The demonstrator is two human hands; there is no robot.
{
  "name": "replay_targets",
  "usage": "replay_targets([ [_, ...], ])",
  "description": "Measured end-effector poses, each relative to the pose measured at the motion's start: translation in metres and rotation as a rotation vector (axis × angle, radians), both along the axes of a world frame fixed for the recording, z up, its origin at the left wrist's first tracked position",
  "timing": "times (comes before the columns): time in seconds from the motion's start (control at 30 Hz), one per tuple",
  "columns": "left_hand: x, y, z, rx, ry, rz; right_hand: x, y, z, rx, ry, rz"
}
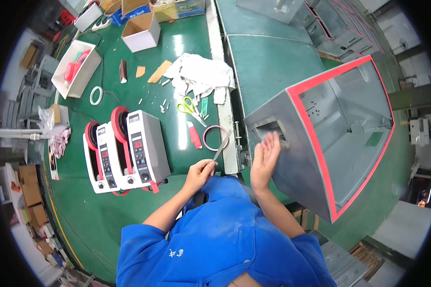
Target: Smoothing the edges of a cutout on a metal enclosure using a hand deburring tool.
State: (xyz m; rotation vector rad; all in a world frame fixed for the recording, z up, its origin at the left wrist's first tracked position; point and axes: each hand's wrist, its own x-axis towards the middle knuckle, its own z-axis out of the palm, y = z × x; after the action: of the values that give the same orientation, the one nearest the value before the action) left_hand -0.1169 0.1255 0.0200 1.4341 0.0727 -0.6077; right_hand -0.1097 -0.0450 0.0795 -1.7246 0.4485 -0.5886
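My left hand (199, 175) is closed round the lower end of a narrow pointed metal blade (222, 146), whose tip points up and away from me. My right hand (265, 161) is raised with its fingers stretched out and nothing in it. It is nearest to the grey metal housing (292, 110), beside a rectangular recess (270, 129) in its wall; I cannot tell if it touches. Red tape (316, 158) lines the rim of the housing's large opening. A pink tape ring (206, 137) lies by the blade, and a red-handled cutter (194, 135) sits left of it.
Two white tape dispensers (147, 148) with red rolls stand at left. Green scissors (187, 106), a white cloth (201, 74) and small scraps lie beyond. A white box of tape rolls (64, 91) is far left. More grey housings (340, 28) stand at far right.
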Motion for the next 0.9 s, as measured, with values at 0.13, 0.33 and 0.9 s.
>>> replay_targets([
  [0.13,-0.005,-0.005,0.010,-0.098,0.077,0.100,0.032,0.000,0.007,0.063,-0.100,0.024],
  [0.33,-0.015,0.000,0.005,-0.108,0.065,0.089,0.032,0.017,0.004,-0.169,-0.049,-0.012],
  [0.9,0.014,-0.011,-0.004,0.111,-0.538,0.097,-0.002,0.034,-0.021,-0.356,0.201,0.192],
])
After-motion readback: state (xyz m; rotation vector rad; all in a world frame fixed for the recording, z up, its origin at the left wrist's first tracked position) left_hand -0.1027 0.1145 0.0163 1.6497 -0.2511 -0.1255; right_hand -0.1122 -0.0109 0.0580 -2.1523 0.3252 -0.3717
